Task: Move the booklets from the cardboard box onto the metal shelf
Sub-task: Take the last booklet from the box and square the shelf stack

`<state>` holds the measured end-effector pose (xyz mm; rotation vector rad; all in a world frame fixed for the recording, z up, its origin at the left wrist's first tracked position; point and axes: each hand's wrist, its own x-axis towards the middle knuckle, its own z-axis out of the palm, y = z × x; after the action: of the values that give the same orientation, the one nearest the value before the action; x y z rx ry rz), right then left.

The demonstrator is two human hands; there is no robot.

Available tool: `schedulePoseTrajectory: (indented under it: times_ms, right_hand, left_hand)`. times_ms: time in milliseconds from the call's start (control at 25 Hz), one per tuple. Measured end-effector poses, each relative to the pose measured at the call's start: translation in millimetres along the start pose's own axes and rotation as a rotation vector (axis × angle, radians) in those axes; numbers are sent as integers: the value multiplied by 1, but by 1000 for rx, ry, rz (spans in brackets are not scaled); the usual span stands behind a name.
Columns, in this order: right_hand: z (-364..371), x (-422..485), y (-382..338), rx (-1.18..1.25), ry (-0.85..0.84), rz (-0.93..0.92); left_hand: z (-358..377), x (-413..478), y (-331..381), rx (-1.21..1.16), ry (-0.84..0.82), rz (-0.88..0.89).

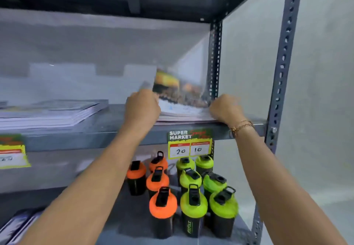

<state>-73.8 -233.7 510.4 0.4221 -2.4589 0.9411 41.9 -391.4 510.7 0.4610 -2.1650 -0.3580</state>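
Both hands are at the right end of the grey steel shelf (107, 126), setting down a stack of glossy paper booklets (182, 108) whose top cover, printed with a blurred yellow and brown picture, lifts at its far edge. The left hand (142, 105) has its fingers closed on the stack's left edge; the right hand (226, 108) curls over the right near corner, though whether those fingers pinch the paper or only press on it cannot be told. The stack lies on the shelf board, close beside the perforated grey upright post (214, 63). To do this well, the person would likely square the edges with both palms, slide the pile back from the shelf lip and flatten the lifting cover, since slick thin pages tend to fan and slip. Another flat pile of pale booklets (53, 112) rests well to the left on the same board. A green supermarket price tag (189, 143) hangs from the shelf lip, above orange-lidded black shaker bottles (157, 183) and lime-lidded black shaker bottles (206, 191). The cardboard box is not in view.
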Motion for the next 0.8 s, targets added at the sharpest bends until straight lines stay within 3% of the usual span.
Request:
schedulePoseTrajectory:
  times_ms: [120,240,400,800]
  right_hand:
    - [10,0,8,40,-68,10]
    - [-6,-12,11,112,-88,-81]
    - [-24,-28,26,146,-242,-184]
    - [-20,-29,33,256,-50,-211]
  left_hand:
    - [11,-2,-11,-18,-58,-48]
    - [2,-8,-12,-61,-126,-34]
    - [-9,-15,-20,-189,-212,-5]
    - [-6,-20,-23,-157,-57,23]
